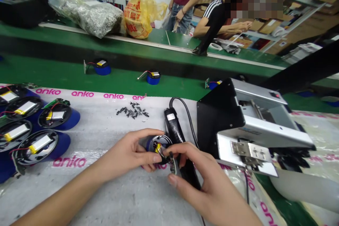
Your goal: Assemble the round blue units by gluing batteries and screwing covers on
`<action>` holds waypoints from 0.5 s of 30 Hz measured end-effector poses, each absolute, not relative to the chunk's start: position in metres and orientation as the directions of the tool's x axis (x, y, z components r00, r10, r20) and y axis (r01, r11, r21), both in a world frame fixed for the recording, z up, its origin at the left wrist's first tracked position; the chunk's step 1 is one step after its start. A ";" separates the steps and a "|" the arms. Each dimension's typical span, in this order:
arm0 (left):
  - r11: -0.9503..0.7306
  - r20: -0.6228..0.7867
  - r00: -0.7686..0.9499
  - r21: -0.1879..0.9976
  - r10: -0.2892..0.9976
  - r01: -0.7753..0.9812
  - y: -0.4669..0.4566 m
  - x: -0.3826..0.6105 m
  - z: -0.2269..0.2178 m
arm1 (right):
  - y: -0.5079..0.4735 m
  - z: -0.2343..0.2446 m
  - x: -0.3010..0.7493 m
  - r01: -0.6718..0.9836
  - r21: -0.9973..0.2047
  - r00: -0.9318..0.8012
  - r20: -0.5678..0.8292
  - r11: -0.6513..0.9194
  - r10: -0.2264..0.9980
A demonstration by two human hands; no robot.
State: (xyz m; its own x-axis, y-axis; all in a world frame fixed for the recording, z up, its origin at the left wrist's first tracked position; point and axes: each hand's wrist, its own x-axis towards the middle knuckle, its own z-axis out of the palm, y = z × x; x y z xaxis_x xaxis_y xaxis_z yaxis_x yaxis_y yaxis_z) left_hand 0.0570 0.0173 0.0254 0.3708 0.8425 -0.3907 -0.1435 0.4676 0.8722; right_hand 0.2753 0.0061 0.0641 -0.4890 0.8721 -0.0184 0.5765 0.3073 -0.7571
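My left hand [141, 152] is closed around a round blue housing [156, 143] with a black inside and a yellow-taped part with wires in it. Between the thumb and fingers of my right hand [196, 173] is a small circuit board [172, 164], held on edge just to the right of the housing. Thin wires run from the housing toward the board. Behind my right hand lies a black electric screwdriver [176, 127], its cable curling up from the far end; the hand partly hides it.
Several blue housings with batteries [39, 143] crowd the left. Small black parts [132, 110] lie in a pile ahead. A silver-and-black machine [251, 120] stands at right. More housings [153, 77] sit on the green belt [122, 81]. Two people are across the line, beyond bags [137, 16].
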 end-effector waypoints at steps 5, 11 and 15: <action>0.449 -0.387 0.327 0.883 0.862 -0.136 0.016 0.061 0.022 | 0.005 0.066 0.274 0.600 -0.738 -0.482 -0.025 0.309 0.876; 0.443 -0.402 0.280 0.891 0.872 -0.102 0.017 0.066 0.028 | 0.006 0.066 0.274 0.615 -0.675 -0.554 -0.003 0.407 0.833; 0.451 -0.417 0.269 0.889 0.868 -0.080 0.019 0.068 0.030 | 0.003 0.061 0.270 0.637 -0.588 -0.553 0.100 0.498 0.827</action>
